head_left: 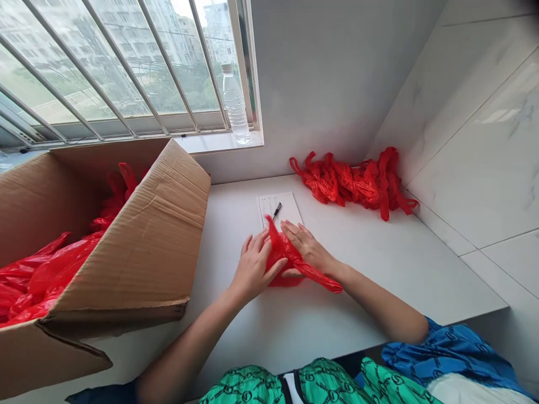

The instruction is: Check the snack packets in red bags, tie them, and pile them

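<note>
A red plastic bag (281,251) lies crumpled on the white counter (379,269) between my two hands. My left hand (252,266) rests on its left side, fingers stretched and pressing the plastic, thumb against the bag. My right hand (306,246) lies flat over its right side, fingers spread. One handle strip of the bag trails out to the right under my right wrist.
A large open cardboard box (143,247) at the left holds more red bags (42,275). A heap of red bags (353,182) lies in the back corner. A notepad (284,203) with a black pen (277,211) sits just beyond my hands. A water bottle (234,104) stands on the windowsill.
</note>
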The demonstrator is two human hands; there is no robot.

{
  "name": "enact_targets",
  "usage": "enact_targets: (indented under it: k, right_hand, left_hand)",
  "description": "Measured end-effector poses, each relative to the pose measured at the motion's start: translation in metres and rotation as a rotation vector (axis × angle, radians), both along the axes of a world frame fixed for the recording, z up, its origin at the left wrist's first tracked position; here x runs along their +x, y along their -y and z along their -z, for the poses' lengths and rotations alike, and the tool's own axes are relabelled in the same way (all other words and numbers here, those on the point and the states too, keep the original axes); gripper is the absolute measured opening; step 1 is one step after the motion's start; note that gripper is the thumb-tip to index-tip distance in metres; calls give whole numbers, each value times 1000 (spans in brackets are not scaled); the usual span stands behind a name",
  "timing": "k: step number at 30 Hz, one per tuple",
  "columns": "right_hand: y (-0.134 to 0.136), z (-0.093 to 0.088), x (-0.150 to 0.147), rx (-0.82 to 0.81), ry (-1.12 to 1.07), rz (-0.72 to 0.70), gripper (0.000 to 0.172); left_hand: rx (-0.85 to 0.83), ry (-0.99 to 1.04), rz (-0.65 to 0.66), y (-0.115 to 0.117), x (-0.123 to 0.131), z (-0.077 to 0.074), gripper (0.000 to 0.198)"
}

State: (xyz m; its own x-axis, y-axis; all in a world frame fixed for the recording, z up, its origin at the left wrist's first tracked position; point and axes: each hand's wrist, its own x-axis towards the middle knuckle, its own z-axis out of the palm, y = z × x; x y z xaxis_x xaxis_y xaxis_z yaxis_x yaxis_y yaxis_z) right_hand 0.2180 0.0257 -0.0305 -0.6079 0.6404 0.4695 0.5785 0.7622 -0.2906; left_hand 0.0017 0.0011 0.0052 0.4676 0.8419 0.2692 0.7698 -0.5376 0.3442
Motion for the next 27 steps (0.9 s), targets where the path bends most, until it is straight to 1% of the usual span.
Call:
enact_targets:
  k: [1, 3, 6, 9, 16, 20, 27]
  right_hand:
    - [-5, 4, -7, 15, -10, 7, 107]
    - [-11, 15, -16, 28, -30, 27, 104]
    - [-12, 29, -18, 20, -43, 47, 103]
    - [-11, 36, -17, -5, -40, 64, 100]
    - [-11, 43, -19, -60, -14, 83, 98]
    - [-9, 45, -18, -85, 6, 82, 95]
    - [-8, 49, -19, -133, 25, 81, 93]
  left_hand:
    - [47, -33, 17, -3, 4, 3, 47]
    - [103, -90, 24, -8, 5, 14, 46]
    - [146, -144, 8, -12, 0, 33, 49]
    - [168, -164, 3, -13, -3, 43, 51]
    - [198, -169, 19, -17, -4, 53, 50]
    - [181, -153, 26, -16, -5, 58, 51]
    - [117, -97, 36, -16, -4, 58, 52]
